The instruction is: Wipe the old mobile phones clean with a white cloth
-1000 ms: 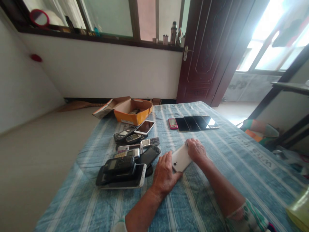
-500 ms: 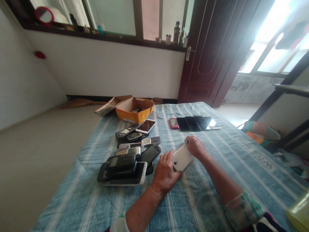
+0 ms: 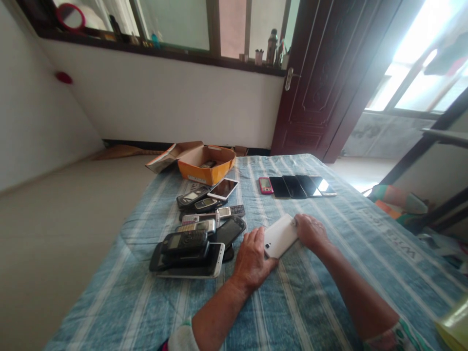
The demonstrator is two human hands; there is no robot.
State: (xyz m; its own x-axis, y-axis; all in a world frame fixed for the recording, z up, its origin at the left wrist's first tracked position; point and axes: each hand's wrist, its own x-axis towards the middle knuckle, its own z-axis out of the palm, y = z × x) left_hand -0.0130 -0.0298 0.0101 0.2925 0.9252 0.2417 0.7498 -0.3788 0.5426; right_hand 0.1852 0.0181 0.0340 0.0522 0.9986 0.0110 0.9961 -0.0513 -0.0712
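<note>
A white phone [image 3: 281, 237] lies back side up, tilted, above the blue striped cloth. My left hand [image 3: 253, 256] grips its lower left end between thumb and fingers. At its upper right edge is my right hand [image 3: 310, 231], fingers bent in and touching the edge; what its fingertips hold, if anything, is hidden. Left of my left hand is a pile of old phones, with a black keypad phone [image 3: 185, 243] on top of a white-edged phone [image 3: 217, 261]. Beyond my hands, a pink phone [image 3: 265, 185] begins a row of dark-screened phones [image 3: 281, 187].
An open orange box [image 3: 208, 174] with some items inside stands at the far left of the cloth-covered table [image 3: 146, 312]. Near it lies a white phone [image 3: 224, 188]. A yellow object [image 3: 455, 324] is at the lower right edge. A dark red door [image 3: 318, 78] stands behind.
My right hand has moved right and slightly down, from the phone's top corner to its right edge. My left hand keeps its hold. The view has shifted slightly.
</note>
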